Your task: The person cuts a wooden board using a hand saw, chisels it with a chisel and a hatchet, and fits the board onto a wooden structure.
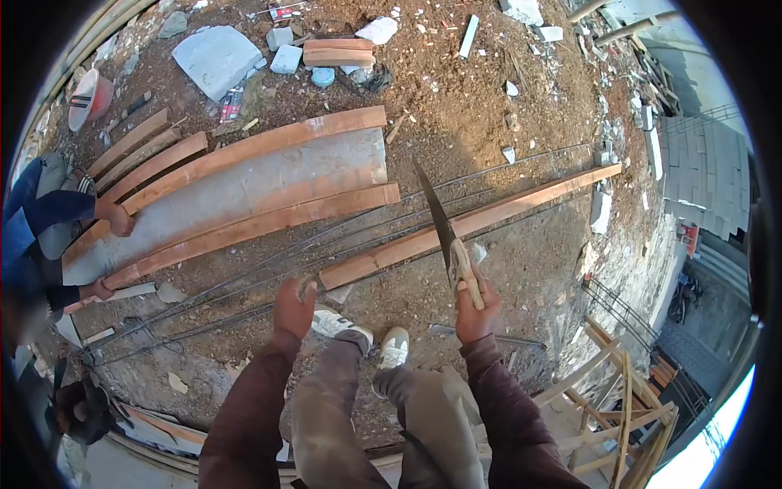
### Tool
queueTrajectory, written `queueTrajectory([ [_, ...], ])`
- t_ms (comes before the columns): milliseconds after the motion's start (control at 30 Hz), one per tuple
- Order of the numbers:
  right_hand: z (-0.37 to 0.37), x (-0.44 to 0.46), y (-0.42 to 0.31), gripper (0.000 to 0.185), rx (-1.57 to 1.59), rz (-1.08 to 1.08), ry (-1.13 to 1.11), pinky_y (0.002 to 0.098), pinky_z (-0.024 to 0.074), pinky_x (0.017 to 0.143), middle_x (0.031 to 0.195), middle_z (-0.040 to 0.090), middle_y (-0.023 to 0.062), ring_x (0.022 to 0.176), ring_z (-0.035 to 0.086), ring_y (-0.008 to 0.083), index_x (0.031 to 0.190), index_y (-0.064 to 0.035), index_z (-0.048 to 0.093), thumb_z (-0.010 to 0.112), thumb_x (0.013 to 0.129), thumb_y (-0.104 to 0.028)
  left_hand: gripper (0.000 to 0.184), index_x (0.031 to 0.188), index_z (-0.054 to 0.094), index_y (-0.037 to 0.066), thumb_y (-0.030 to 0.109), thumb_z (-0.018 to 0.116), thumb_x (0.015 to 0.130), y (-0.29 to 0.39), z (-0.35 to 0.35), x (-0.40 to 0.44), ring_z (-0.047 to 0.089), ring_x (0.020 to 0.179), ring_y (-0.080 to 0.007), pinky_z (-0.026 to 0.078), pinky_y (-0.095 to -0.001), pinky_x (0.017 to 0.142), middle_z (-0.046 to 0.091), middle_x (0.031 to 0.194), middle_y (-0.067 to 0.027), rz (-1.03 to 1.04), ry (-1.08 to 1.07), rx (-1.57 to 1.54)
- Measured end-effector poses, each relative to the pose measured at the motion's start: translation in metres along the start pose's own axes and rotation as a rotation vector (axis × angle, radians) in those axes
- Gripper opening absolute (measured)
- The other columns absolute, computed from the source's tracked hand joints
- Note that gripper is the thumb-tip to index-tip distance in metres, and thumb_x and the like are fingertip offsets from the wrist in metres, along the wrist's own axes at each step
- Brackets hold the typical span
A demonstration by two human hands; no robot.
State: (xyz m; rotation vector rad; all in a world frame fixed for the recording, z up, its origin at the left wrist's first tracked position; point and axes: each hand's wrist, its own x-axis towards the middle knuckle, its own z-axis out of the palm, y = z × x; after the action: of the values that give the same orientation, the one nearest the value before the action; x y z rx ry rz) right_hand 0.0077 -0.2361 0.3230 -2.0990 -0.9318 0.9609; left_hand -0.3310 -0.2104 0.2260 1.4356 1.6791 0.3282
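Note:
My right hand (475, 310) is wrapped round the wooden handle of a handsaw (440, 216), whose dark blade points up and away over a long timber beam (472, 224). The beam lies on the ground across several thin steel bars. Near the beam's left end is my left hand (295, 306), its fingers curled; whether anything is inside them is too small to tell. To the left, two long boards (269, 222) edge a grey panel (269, 183).
A co-worker's hands (120, 220) are at the left end of the panel. Short boards (167, 163), a white slab (216, 61) and a bucket (91, 99) lie at upper left. A wooden frame (623, 407) stands lower right, grey blocks (705, 171) upper right.

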Motion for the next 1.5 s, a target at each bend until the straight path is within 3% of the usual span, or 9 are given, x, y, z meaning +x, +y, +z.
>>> queueTrajectory([
  [67, 0.034, -0.005, 0.032, 0.044, -0.003, -0.168, 0.009, 0.0322, 0.0515, 0.089, 0.112, 0.069, 0.0168, 0.102, 0.066, 0.0182, 0.136, 0.0047, 0.057, 0.062, 0.094, -0.008, 0.031, 0.114, 0.067, 0.000, 0.018, 0.069, 0.089, -0.007, 0.054, 0.074, 0.061, 0.104, -0.0405, 0.048, -0.0484, 0.091, 0.065, 0.110, -0.0203, 0.316, 0.051, 0.201],
  [200, 0.075, -0.003, 0.088, 0.046, 0.024, -0.167, -0.022, 0.0299, 0.0528, 0.080, 0.107, 0.071, 0.0163, 0.094, 0.067, 0.0165, 0.137, 0.0044, 0.057, 0.064, 0.093, -0.008, 0.042, 0.131, 0.059, 0.006, 0.034, 0.057, 0.099, -0.011, 0.143, 0.177, 0.051, 0.127, -0.0358, 0.037, -0.0455, 0.109, 0.060, 0.133, -0.0158, 0.424, 0.046, 0.452],
  [700, 0.131, -0.009, 0.216, 0.050, 0.105, -0.371, -0.015, 0.0298, 0.0562, 0.076, 0.122, 0.068, 0.0250, 0.090, 0.073, 0.0200, 0.139, 0.0072, 0.054, 0.063, 0.092, -0.009, 0.056, 0.134, 0.054, 0.006, 0.051, 0.040, 0.103, -0.039, 0.225, 0.237, 0.038, 0.139, -0.0341, 0.020, -0.0641, 0.115, 0.047, 0.148, -0.0132, 0.306, 0.090, 0.679],
  [900, 0.140, 0.004, 0.236, 0.050, 0.179, -0.409, 0.034, 0.0300, 0.0564, 0.076, 0.120, 0.068, 0.0255, 0.090, 0.074, 0.0221, 0.139, 0.0074, 0.053, 0.063, 0.092, -0.007, 0.067, 0.139, 0.047, 0.007, 0.051, 0.062, 0.091, -0.022, 0.208, 0.222, 0.037, 0.139, -0.0357, 0.023, -0.0601, 0.114, 0.046, 0.146, -0.0148, 0.316, -0.063, 0.800],
  [1033, 0.121, -0.032, 0.249, 0.050, 0.130, -0.353, -0.045, 0.0320, 0.0567, 0.076, 0.118, 0.068, 0.0267, 0.091, 0.074, 0.0262, 0.139, 0.0076, 0.053, 0.063, 0.093, -0.007, 0.078, 0.139, 0.044, 0.008, 0.031, 0.081, 0.074, -0.038, 0.210, 0.233, 0.044, 0.129, -0.0367, 0.032, -0.0551, 0.106, 0.050, 0.135, -0.0146, 0.370, -0.083, 0.799],
  [1133, 0.109, -0.067, 0.270, 0.048, 0.144, -0.454, 0.021, 0.0337, 0.0565, 0.079, 0.115, 0.069, 0.0263, 0.093, 0.074, 0.0289, 0.138, 0.0081, 0.053, 0.063, 0.093, -0.006, 0.074, 0.138, 0.044, 0.008, 0.032, 0.080, 0.077, -0.039, 0.212, 0.236, 0.045, 0.130, -0.0370, 0.034, -0.0542, 0.105, 0.050, 0.135, -0.0147, 0.340, -0.089, 0.842],
  [1233, 0.151, 0.010, 0.236, 0.047, 0.167, -0.559, 0.020, 0.0354, 0.0554, 0.084, 0.117, 0.068, 0.0280, 0.100, 0.073, 0.0297, 0.137, 0.0107, 0.052, 0.062, 0.093, -0.005, 0.072, 0.137, 0.044, 0.008, 0.031, 0.080, 0.078, -0.040, 0.212, 0.237, 0.046, 0.128, -0.0365, 0.036, -0.0535, 0.102, 0.050, 0.135, -0.0147, 0.350, -0.081, 0.834],
  [1367, 0.135, -0.012, 0.254, 0.049, 0.211, -0.386, -0.030, 0.0345, 0.0553, 0.083, 0.118, 0.067, 0.0287, 0.100, 0.072, 0.0288, 0.138, 0.0115, 0.050, 0.062, 0.093, -0.005, 0.069, 0.134, 0.045, 0.008, 0.030, 0.080, 0.079, -0.043, 0.214, 0.230, 0.048, 0.127, -0.0354, 0.037, -0.0537, 0.100, 0.051, 0.133, -0.0147, 0.366, -0.090, 0.818],
  [1500, 0.121, -0.037, 0.254, 0.051, 0.111, -0.514, 0.001, 0.0358, 0.0554, 0.081, 0.116, 0.068, 0.0278, 0.096, 0.072, 0.0283, 0.138, 0.0125, 0.050, 0.063, 0.092, -0.003, 0.068, 0.133, 0.045, 0.007, 0.029, 0.080, 0.079, -0.049, 0.211, 0.233, 0.049, 0.126, -0.0350, 0.037, -0.0538, 0.100, 0.052, 0.132, -0.0142, 0.381, -0.049, 0.801],
])
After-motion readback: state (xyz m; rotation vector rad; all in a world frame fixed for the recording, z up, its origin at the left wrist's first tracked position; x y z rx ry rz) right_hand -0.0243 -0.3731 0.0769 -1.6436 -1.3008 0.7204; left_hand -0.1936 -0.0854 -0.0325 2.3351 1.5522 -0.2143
